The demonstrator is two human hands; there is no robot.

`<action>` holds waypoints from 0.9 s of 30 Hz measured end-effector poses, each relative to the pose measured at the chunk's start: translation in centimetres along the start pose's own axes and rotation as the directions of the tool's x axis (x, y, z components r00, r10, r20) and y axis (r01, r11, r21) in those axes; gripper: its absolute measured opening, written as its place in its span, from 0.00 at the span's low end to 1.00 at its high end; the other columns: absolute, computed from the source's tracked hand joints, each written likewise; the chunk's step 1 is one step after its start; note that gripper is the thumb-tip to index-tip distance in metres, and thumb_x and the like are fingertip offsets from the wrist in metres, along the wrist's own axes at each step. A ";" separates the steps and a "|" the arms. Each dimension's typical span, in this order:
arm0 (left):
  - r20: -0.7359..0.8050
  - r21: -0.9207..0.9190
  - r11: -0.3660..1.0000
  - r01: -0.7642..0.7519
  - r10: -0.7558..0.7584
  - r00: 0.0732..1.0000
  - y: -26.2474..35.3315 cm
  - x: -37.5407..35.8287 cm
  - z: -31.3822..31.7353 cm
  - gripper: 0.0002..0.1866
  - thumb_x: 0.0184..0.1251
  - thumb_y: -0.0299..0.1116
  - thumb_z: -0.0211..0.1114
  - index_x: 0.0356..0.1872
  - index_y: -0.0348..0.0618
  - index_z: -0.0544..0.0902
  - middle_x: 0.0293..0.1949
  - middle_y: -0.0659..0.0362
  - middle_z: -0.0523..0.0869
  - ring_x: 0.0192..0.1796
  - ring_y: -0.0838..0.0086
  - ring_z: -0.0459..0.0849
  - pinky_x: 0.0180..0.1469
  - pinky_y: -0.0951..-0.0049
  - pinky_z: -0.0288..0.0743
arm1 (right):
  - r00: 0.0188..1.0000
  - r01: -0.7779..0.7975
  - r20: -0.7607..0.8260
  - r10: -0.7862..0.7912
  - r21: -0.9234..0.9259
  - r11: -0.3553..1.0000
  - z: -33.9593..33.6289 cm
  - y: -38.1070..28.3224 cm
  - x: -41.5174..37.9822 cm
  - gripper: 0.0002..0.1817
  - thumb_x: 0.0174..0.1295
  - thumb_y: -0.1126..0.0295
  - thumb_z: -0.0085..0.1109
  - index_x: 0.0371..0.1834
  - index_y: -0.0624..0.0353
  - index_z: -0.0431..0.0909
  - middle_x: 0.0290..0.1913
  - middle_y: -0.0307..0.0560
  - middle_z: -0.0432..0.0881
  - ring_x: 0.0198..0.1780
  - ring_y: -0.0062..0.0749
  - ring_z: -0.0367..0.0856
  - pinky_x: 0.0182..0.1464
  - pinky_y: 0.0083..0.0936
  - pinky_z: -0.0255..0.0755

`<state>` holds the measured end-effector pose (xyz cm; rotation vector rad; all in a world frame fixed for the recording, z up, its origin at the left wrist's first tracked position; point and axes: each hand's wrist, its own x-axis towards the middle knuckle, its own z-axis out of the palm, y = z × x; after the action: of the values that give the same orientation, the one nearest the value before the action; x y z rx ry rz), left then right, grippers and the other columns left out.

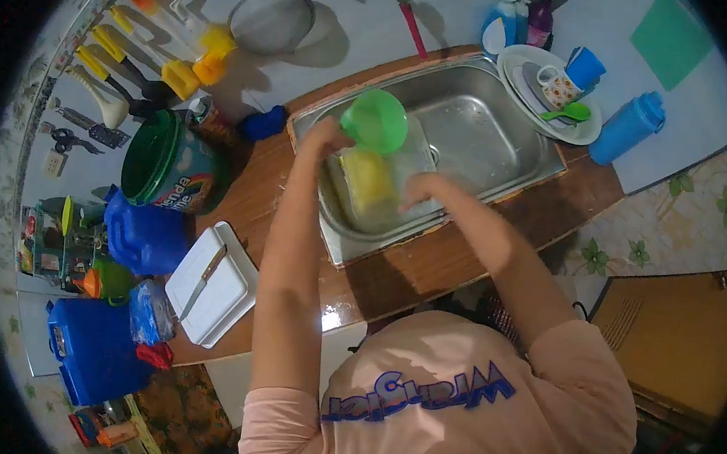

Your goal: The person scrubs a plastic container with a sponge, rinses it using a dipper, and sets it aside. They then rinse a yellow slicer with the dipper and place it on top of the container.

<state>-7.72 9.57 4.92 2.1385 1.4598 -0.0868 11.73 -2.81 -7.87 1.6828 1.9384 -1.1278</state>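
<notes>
My left hand [329, 137] grips a translucent green dipper [376, 120] over the left part of the steel sink [512, 176]. Below the dipper is a blurred yellow thing [367, 180], in or against what looks like a clear container [419, 154]. At the right side of this container my right hand [426, 191] has its fingers curled at the edge. Motion smears these fingers, and the exact shape of the container cannot be made out.
Plates [513, 70] with cups stand at the sink's right end, beside a blue bottle [627, 128]. Left on the wooden counter [253, 199] are a green bucket [166, 165], a blue jug [148, 235] and a white lidded box [231, 290] bearing a knife [203, 282]. Utensils and a strainer [271, 22] hang behind.
</notes>
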 end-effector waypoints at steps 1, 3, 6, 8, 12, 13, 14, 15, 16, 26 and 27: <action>-0.041 -0.050 0.999 0.015 -0.017 0.999 -0.6 0.2 -0.4 0.20 0.44 0.41 0.74 0.24 0.30 0.79 0.19 0.58 0.77 0.20 0.69 0.75 0.20 0.68 0.67 | 0.993 0.102 -0.057 -0.108 -0.100 0.990 0.9 -2.2 -0.6 0.29 0.43 0.40 0.64 0.29 0.58 0.81 0.29 0.46 0.82 0.32 0.37 0.79 0.33 0.37 0.72; -0.106 -0.020 0.996 0.088 -0.090 0.990 -3.6 3.3 -0.5 0.22 0.44 0.43 0.72 0.31 0.32 0.82 0.25 0.54 0.82 0.27 0.67 0.80 0.28 0.67 0.72 | 0.972 0.175 -0.083 -0.220 -0.368 0.913 1.5 -6.3 -0.8 0.20 0.43 0.52 0.67 0.30 0.56 0.81 0.31 0.47 0.82 0.35 0.39 0.81 0.36 0.34 0.73; -0.081 -0.133 0.989 0.071 -0.082 0.993 -2.0 0.4 -3.6 0.21 0.46 0.42 0.71 0.36 0.35 0.82 0.23 0.56 0.82 0.23 0.71 0.78 0.25 0.69 0.70 | 0.917 0.159 -0.234 -0.323 -0.527 0.835 4.0 -7.9 2.2 0.11 0.45 0.63 0.62 0.31 0.55 0.82 0.33 0.48 0.83 0.37 0.43 0.82 0.39 0.37 0.74; -0.042 -0.255 0.963 0.085 -0.099 0.994 -1.6 -0.8 -4.8 0.19 0.47 0.40 0.70 0.37 0.36 0.82 0.20 0.58 0.79 0.19 0.74 0.74 0.22 0.71 0.67 | 0.926 0.132 -0.202 -0.318 -0.615 0.777 5.5 -8.0 4.5 0.10 0.47 0.67 0.59 0.33 0.55 0.82 0.34 0.48 0.83 0.38 0.43 0.82 0.40 0.39 0.74; -0.190 -0.379 0.917 -0.127 0.058 0.980 -2.9 -2.3 -6.0 0.15 0.50 0.38 0.68 0.32 0.34 0.81 0.16 0.60 0.74 0.16 0.77 0.68 0.17 0.72 0.61 | 0.902 0.182 -0.275 -0.334 -0.459 0.870 3.5 -8.9 -0.4 0.12 0.49 0.69 0.55 0.37 0.55 0.81 0.36 0.51 0.82 0.38 0.46 0.81 0.40 0.41 0.73; -0.174 -0.380 0.920 -0.095 0.029 0.984 -3.0 -2.4 -6.6 0.15 0.51 0.37 0.67 0.33 0.33 0.81 0.16 0.60 0.73 0.15 0.77 0.66 0.17 0.72 0.59 | 0.884 0.183 -0.317 -0.342 -0.438 0.880 2.4 -9.0 -2.5 0.12 0.49 0.69 0.55 0.37 0.55 0.81 0.36 0.51 0.82 0.37 0.47 0.81 0.40 0.41 0.73; -0.159 -0.383 0.922 -0.062 0.001 0.987 -3.0 -2.6 -7.3 0.15 0.52 0.35 0.66 0.34 0.32 0.81 0.16 0.61 0.73 0.14 0.77 0.65 0.16 0.73 0.57 | 0.865 0.185 -0.359 -0.349 -0.419 0.889 0.9 -8.9 -4.5 0.11 0.49 0.69 0.55 0.36 0.55 0.81 0.36 0.52 0.82 0.37 0.48 0.80 0.39 0.41 0.73; -0.153 -0.346 0.938 -0.031 -0.024 0.988 -2.7 -3.1 -8.2 0.14 0.52 0.35 0.66 0.34 0.32 0.81 0.16 0.60 0.73 0.14 0.77 0.65 0.16 0.73 0.57 | 0.846 0.188 -0.399 -0.354 -0.398 0.898 -0.5 -8.8 -6.7 0.11 0.49 0.69 0.54 0.36 0.55 0.81 0.36 0.53 0.82 0.37 0.49 0.80 0.39 0.42 0.73; -0.146 -0.309 0.951 0.002 -0.049 0.988 -2.1 -3.8 -9.3 0.13 0.53 0.34 0.65 0.34 0.32 0.81 0.16 0.60 0.73 0.13 0.76 0.65 0.15 0.73 0.57 | 0.722 0.169 -0.577 -0.382 -0.389 0.906 -2.2 -8.4 -9.2 0.11 0.50 0.69 0.55 0.36 0.55 0.80 0.34 0.54 0.81 0.36 0.49 0.80 0.38 0.41 0.73; -0.287 -0.188 0.960 -0.207 0.148 0.947 4.1 -6.4 -13.4 0.12 0.55 0.35 0.62 0.33 0.35 0.82 0.17 0.57 0.75 0.15 0.74 0.71 0.17 0.71 0.63 | 0.779 0.473 -0.611 0.141 0.720 0.508 -16.6 1.1 -17.7 0.16 0.65 0.57 0.43 0.47 0.56 0.65 0.49 0.46 0.76 0.43 0.39 0.80 0.34 0.36 0.77; -0.299 -0.131 0.964 -0.232 0.184 0.936 5.2 -6.6 -13.6 0.13 0.54 0.36 0.63 0.34 0.36 0.82 0.18 0.55 0.77 0.17 0.72 0.75 0.20 0.70 0.67 | 0.788 0.489 -0.600 0.136 0.745 0.454 -16.6 2.3 -16.7 0.19 0.63 0.57 0.45 0.51 0.57 0.66 0.52 0.48 0.75 0.46 0.41 0.80 0.34 0.41 0.78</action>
<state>-9.18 8.94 20.84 2.2201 1.3265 0.4234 21.89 -1.83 13.44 2.6628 2.0203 -2.2150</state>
